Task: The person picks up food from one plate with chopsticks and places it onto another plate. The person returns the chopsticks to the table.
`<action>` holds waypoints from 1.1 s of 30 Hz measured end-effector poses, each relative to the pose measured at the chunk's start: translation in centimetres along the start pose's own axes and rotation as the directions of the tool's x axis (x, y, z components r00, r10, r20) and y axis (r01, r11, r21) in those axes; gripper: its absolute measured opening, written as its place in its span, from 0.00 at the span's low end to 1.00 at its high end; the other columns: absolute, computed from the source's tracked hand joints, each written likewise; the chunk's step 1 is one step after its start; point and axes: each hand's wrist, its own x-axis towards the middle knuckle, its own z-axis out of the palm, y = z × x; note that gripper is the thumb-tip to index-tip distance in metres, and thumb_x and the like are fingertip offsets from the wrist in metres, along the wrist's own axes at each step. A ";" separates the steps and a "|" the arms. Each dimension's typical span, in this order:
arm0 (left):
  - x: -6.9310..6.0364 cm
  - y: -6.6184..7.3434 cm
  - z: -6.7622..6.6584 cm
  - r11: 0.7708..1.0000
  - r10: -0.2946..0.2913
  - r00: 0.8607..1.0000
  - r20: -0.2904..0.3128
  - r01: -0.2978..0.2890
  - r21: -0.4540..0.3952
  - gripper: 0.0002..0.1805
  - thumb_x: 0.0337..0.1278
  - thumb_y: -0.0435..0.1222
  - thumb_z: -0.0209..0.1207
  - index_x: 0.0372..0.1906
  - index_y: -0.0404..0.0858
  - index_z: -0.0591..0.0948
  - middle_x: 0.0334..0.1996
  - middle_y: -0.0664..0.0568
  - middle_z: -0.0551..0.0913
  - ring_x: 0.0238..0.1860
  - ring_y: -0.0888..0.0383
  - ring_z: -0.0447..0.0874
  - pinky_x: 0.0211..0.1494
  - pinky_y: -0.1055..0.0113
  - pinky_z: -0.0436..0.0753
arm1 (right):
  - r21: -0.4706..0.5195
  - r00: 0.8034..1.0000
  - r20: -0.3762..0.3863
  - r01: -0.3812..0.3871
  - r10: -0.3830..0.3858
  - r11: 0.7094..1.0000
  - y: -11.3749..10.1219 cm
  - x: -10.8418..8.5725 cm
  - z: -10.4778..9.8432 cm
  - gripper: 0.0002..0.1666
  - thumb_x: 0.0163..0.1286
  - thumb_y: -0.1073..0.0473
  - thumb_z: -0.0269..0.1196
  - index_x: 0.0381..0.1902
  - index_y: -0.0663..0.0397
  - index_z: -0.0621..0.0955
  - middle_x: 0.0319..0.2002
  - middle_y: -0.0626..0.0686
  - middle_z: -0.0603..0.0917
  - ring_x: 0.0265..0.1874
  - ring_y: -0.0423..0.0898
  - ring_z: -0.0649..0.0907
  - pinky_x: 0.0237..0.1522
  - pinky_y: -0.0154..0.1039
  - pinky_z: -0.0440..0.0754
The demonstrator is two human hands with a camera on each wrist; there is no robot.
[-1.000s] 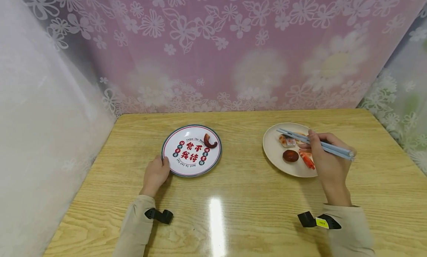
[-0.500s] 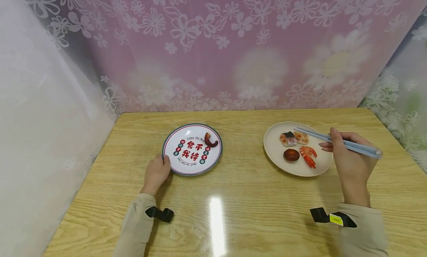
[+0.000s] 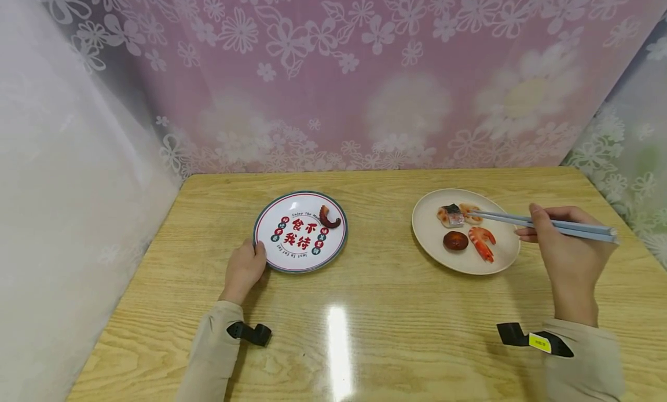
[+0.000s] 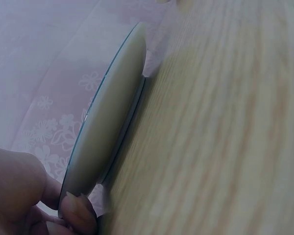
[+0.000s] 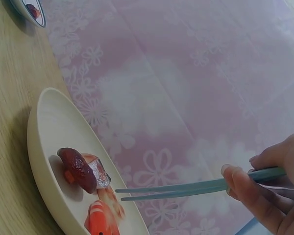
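Note:
My right hand [image 3: 575,257] holds a pair of pale blue chopsticks [image 3: 552,224]; their tips are over the pale spotted piece [image 3: 471,213] at the back of the cream plate [image 3: 432,254]. Whether they touch it I cannot tell. On that plate also lie a silver-skinned fish piece [image 3: 451,215], a brown mushroom-like piece [image 3: 455,241] and a red shrimp [image 3: 482,244]. My left hand [image 3: 244,270] pinches the near left rim of the white plate [image 3: 271,216] with red lettering, seen edge-on as a plate [image 4: 105,112] in the left wrist view. A dark red tentacle piece [image 3: 329,218] lies on it.
Both plates stand on a wooden table [image 3: 380,309], with a gap between them. A pink flowered curtain [image 3: 333,101] hangs behind the table's back edge. Pale curtain also hangs at the left and right sides.
My right hand has moved right, away from the cream plate, and the chopstick tips went from the fish piece to the pale spotted piece. My left hand has stayed on the white plate's rim.

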 end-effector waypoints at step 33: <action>0.1 -0.1 0.1 1.000 0.016 1.000 -0.019 -0.015 0.014 0.19 0.73 0.40 0.39 0.44 0.27 0.72 0.18 0.45 0.75 0.16 0.55 0.73 0.21 0.64 0.69 | -0.081 0.999 0.016 -0.030 0.032 0.996 0.0 -0.3 0.1 0.07 0.59 0.68 0.68 0.25 0.68 0.82 0.16 0.51 0.84 0.11 0.40 0.82 0.15 0.29 0.76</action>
